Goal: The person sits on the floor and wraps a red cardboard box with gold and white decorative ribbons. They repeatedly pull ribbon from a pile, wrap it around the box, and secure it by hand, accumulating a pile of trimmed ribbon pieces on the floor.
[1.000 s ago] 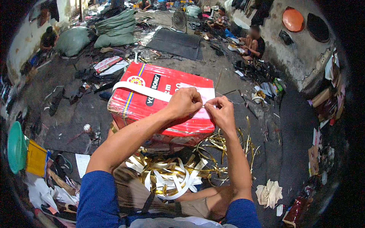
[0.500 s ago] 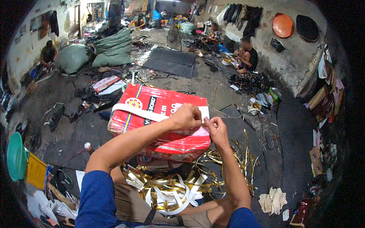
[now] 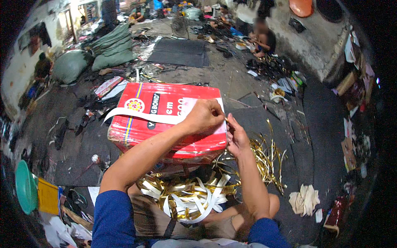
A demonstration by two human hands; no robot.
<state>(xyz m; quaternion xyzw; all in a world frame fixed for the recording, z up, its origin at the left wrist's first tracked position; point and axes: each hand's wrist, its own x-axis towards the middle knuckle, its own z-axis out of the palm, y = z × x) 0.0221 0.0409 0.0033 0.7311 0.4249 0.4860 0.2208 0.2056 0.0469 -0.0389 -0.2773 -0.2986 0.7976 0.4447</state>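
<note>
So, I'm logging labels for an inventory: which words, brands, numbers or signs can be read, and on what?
Wording and brands I won't copy; they stand here:
Red box: white lettering on a black band, crossed by the white strip.
Red box: large white letters and digits.
Red box: round flower emblem.
Elsewhere: any print is too small or blurred to read.
</note>
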